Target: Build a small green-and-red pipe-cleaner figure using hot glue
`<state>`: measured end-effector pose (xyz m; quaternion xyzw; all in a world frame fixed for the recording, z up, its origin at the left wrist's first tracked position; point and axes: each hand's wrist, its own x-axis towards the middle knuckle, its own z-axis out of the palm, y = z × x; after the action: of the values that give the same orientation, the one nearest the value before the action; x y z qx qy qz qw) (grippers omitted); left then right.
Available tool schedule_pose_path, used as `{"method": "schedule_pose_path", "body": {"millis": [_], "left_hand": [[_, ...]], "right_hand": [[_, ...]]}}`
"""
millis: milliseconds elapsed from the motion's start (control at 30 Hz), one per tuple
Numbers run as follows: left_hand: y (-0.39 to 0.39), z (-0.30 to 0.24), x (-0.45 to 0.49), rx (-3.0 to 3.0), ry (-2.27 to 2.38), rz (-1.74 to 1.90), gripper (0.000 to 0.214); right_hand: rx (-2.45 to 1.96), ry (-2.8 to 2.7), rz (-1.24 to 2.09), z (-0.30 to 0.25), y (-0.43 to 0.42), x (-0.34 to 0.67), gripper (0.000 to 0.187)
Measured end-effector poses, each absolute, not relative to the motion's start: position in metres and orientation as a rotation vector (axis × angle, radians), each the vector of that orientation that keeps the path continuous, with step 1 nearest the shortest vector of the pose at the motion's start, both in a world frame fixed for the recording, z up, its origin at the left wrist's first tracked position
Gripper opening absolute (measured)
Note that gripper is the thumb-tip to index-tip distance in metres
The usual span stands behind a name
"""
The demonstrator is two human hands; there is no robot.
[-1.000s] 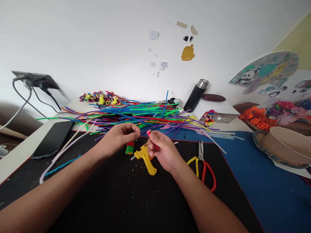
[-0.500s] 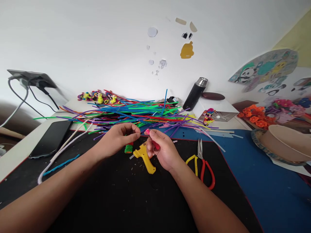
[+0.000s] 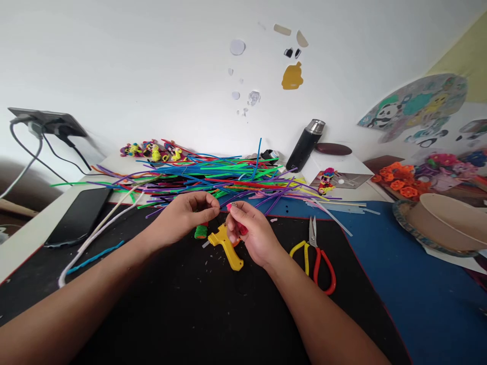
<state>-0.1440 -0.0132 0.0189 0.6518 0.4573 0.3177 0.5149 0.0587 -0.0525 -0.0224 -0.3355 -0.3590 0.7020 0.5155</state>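
My right hand (image 3: 251, 228) is closed around a small pink-red piece (image 3: 242, 229), mostly hidden by the fingers; its exact kind I cannot make out. Just left of it, my left hand (image 3: 194, 213) pinches thumb against fingertips, and whatever is between them is too small to name. Below the hands a yellow glue gun (image 3: 230, 253) lies on the black mat (image 3: 182, 324). Beside its nozzle end sits a small green fuzzy piece (image 3: 201, 232) with some red on top. Scissors (image 3: 312, 233) with one yellow and one red handle lie partly spread to the right.
A heap of coloured pipe cleaners (image 3: 213, 177) spans the back. A black phone (image 3: 78, 218) and a twisted blue pipe cleaner (image 3: 95, 257) lie left. A black thermos (image 3: 306, 144), a small fuzzy figure (image 3: 326, 181) and a beige bowl (image 3: 452, 218) stand right.
My right hand has turned slightly, and the pink-red piece has shifted a little within its fingers. My left hand keeps its pinch in nearly the same place. The view has shifted slightly.
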Motion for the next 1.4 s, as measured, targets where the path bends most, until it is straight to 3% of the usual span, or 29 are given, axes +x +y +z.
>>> {"method": "schedule_pose_path", "body": {"millis": [533,800,1400], "left_hand": [[-0.0165,0.0168,-0.1438,1.734,1.129,0.733,0.041],[-0.0176,0.019,-0.1425,1.854,1.132,0.698,0.032],[-0.0157,0.0139,-0.1453,1.864,1.167,0.747,0.038]], "right_hand": [[-0.908,-0.963,1.605,-0.0253,-0.0528,0.0551,0.053],[-0.951,-1.016,1.568,-0.0222,-0.0541,0.0539,0.045],[-0.967,-0.935,1.512,-0.0222,-0.0531,0.0537,0.036]]}}
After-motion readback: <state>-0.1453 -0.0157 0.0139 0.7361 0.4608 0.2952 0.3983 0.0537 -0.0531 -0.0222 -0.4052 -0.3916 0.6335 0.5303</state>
